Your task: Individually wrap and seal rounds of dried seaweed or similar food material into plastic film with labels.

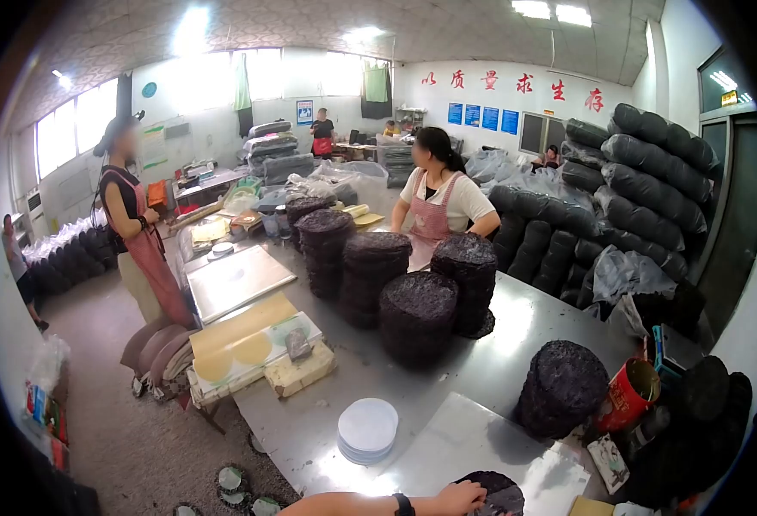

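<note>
My left hand [459, 498] reaches in from the bottom edge, a dark band around its wrist. Its fingers are bent over the near side of a thin, round, purple-black disc [504, 499] that looks like dried seaweed; the frame's lower border cuts off part of it. My right hand is out of view. Beyond the hand lies a bare metal sheet [456, 439] on the table, with a pile of round white paper discs [368, 427] to its left. To the right stands a stack of the same dark discs [563, 387].
Several tall dark stacks [419, 318] stand mid-table. A person in a pink checked apron [434, 211] stands behind them; another person [133, 224] stands at left. A red tin [629, 394] is at the right edge. Bagged dark rolls [653, 181] are piled behind.
</note>
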Motion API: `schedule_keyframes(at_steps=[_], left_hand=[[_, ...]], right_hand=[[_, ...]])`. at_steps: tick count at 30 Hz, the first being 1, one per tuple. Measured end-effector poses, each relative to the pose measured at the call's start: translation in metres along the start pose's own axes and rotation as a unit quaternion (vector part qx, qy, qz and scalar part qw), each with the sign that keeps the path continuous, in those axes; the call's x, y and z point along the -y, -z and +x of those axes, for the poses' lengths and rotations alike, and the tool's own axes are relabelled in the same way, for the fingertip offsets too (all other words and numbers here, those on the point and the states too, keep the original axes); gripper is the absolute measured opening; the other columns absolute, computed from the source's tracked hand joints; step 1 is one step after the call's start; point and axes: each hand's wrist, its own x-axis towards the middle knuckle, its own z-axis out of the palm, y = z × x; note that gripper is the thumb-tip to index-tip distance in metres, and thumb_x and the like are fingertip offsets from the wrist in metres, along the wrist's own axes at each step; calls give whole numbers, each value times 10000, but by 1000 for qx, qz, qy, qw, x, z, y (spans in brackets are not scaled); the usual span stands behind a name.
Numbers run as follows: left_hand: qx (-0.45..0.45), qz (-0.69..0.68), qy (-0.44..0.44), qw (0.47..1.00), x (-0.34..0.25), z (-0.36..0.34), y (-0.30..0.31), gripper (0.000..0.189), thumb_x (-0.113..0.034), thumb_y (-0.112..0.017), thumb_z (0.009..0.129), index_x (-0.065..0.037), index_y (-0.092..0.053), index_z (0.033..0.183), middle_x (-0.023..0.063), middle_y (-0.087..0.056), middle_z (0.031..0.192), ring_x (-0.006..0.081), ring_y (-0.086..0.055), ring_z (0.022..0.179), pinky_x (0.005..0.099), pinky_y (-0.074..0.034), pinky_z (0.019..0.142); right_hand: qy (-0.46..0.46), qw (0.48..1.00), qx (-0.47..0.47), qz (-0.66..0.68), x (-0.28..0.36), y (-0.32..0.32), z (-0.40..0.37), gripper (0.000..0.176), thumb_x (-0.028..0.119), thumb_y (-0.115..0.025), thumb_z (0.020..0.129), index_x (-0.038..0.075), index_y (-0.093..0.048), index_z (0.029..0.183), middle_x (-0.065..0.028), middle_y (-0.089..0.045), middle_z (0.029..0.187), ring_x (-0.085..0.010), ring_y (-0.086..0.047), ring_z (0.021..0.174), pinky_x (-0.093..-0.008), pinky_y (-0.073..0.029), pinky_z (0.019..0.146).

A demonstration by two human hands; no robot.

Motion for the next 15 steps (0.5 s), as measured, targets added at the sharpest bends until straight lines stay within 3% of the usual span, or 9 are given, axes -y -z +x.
schedule_keyframes(at_steps=[3,4,7,8,11,15], left_hand=[[48,-1,24,999,-8,8,8,186,-276,-653,858,-105,-670,928,131,-620,906,359,-601,916,488,-490,792],[71,-3,33,997,-11,7,14,207,-273,-646,863,-97,-669,968,136,-618,928,363,-600,933,486,-491,803],[-95,-39,-51,993,-73,-32,59,321,-270,-651,866,-70,-624,1117,152,-604,1050,371,-584,991,462,-492,853],[-11,-49,-65,997,-78,-48,68,552,-295,-684,858,-34,-525,1318,192,-564,1241,389,-553,1129,469,-469,955],[8,31,-139,990,-69,-116,56,796,-361,-716,836,9,-402,1467,233,-449,1465,394,-450,1343,498,-384,1103],[71,143,-142,977,-63,-156,53,990,-458,-696,845,54,-229,1551,239,-245,1618,380,-248,1503,532,-245,1201]], right_hand=[[-36,991,89,-97,4,-6,21,951,488,-667,856,-97,-295,1507,-301,-321,1559,-448,-224,1481,-552,-115,1227],[-3,992,47,-116,-4,-19,15,815,437,-597,931,-67,-323,1509,-277,-334,1564,-430,-240,1482,-552,-130,1224],[-7,996,45,-73,-8,-21,15,682,363,-518,990,-49,-347,1507,-268,-330,1572,-431,-254,1477,-549,-139,1221],[-9,996,39,-74,-11,-24,14,661,343,-505,995,-48,-351,1505,-268,-331,1572,-436,-258,1474,-550,-142,1220],[-15,998,20,-61,-15,-31,11,613,294,-471,1006,-53,-362,1500,-269,-333,1572,-447,-271,1464,-554,-153,1215],[14,997,10,-78,-21,-36,10,606,272,-456,1004,-71,-358,1495,-275,-334,1572,-458,-301,1445,-564,-180,1203]])
